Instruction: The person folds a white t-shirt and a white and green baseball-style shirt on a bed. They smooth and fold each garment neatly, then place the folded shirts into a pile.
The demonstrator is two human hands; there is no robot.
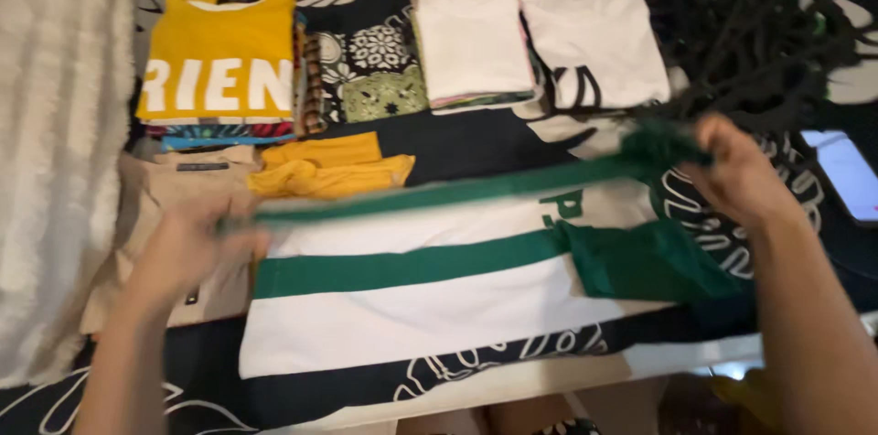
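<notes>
Striped shirt (pixel 430 307): nearest me, a white and green striped garment lies flat on the black leaf-print bedspread (pixel 457 147), its far green edge lifted and stretched between my hands.
Left hand (pixel 187 247): at the near left, my fingers are closed on the left end of that raised green edge; the hand is blurred.
Right hand (pixel 741 174): at the right, a little farther off, it pinches the bunched green fabric at the other end.
Beige garment (pixel 165 215): lies flat under and beside my left hand.
Mustard cloth (pixel 329 170): a folded yellow piece just beyond the lifted edge.
Phone (pixel 846 174): at the right edge, screen lit.
Yellow shirt stack (pixel 219 60): far left, a folded yellow shirt with white lettering tops a pile.
White shirt piles (pixel 540 32): far centre, two folded stacks side by side.
Black hangers (pixel 759 23): a tangle at the far right.
White blanket (pixel 55 142): runs along the left edge.
</notes>
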